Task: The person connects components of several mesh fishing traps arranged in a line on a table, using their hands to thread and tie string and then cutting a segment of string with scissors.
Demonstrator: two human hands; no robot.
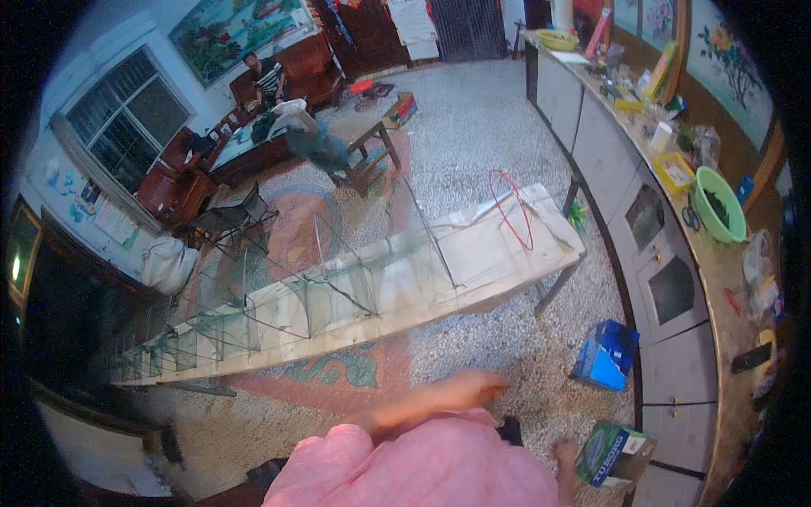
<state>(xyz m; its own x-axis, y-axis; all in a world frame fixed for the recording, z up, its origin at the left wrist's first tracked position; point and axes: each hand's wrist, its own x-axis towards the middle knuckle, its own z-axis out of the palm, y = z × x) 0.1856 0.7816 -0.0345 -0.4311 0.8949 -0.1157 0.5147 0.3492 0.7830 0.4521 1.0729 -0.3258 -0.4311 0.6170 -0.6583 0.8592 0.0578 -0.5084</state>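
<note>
My left forearm crosses in front of the pink shirt [422,460], and my left hand [484,387] hangs over the speckled floor, blurred and apart from the table. Down by a green carton [606,456] is my right hand [563,449], small and partly cut off by the shirt; its fingers are unclear. In front of me stretches a long, narrow pale table [405,291]. A green mesh net with thin dark frames [308,300] lies along its left and middle part. A thin red loop [513,221] rests at its right end.
A blue box [606,355] stands on the floor beside a grey cabinet [629,203]. On the cabinet top are a green basin [718,204], a yellow tray [673,171] and a phone-like dark object [752,358]. Farther back are a wooden bench [372,156] and a seated person [269,80].
</note>
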